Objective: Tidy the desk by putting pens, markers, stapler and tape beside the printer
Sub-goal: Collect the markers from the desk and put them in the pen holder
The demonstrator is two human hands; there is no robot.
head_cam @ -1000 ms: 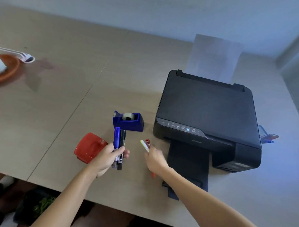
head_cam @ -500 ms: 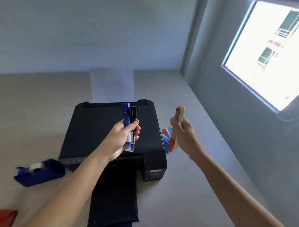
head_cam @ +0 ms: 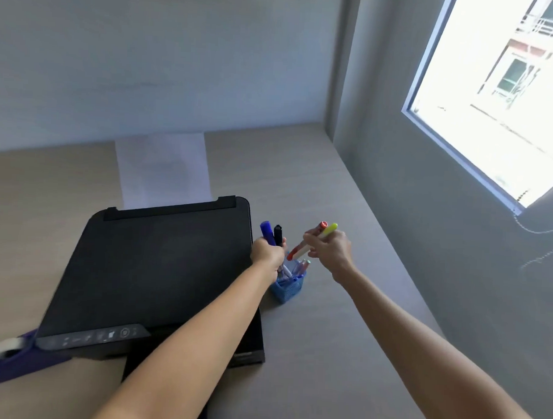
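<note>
Right of the printer (head_cam: 158, 267), the blue pen cup (head_cam: 287, 287) sits directly below both fists. Left hand (head_cam: 267, 253) grips 2 markers (head_cam: 271, 234) upright, nearer the cup; right hand (head_cam: 329, 251) clutches 2 highlighters (head_cam: 315, 241) tilted, ends angled down toward it. Tape dispenser (head_cam: 5, 360) waits far left on the surface.

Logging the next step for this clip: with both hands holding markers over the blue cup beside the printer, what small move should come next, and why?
Probably lower the left hand and drop its blue marker and black marker into the blue cup. That hand is already right above the cup, which stands beside the printer, while the right hand holds its markers off to the side.
</note>
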